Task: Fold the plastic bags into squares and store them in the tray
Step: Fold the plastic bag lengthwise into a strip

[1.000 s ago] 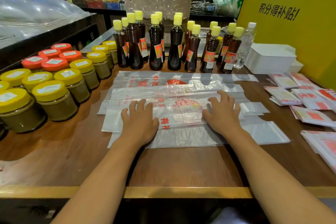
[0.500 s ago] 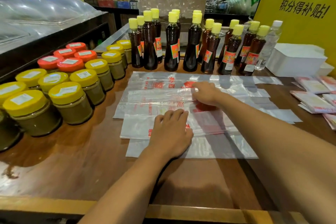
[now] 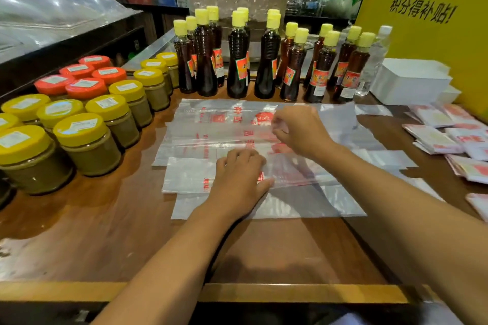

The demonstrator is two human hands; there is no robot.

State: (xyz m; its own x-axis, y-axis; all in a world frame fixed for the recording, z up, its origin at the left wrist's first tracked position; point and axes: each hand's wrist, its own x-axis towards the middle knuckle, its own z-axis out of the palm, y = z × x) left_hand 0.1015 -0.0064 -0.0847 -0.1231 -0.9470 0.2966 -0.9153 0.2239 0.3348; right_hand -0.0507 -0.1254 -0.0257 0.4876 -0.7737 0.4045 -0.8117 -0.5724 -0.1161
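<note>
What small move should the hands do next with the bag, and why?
Probably the right hand should draw the top bag toward the body for a first fold. Its fingers already pinch that bag near the middle, and the left hand lies flat on the pile.

Light: warm, fairly bright indoor light fell from above.
Shadows: soft dark patches lay under both forearms on the desk [image 3: 277,253].
Glare: pale sheen showed on the desk's near left and on the clear covers [image 3: 52,16] at upper left.
Blur: the right hand [image 3: 301,132] was smeared; background shelves were soft.
Distortion: wide-angle bending curved the edges.
</note>
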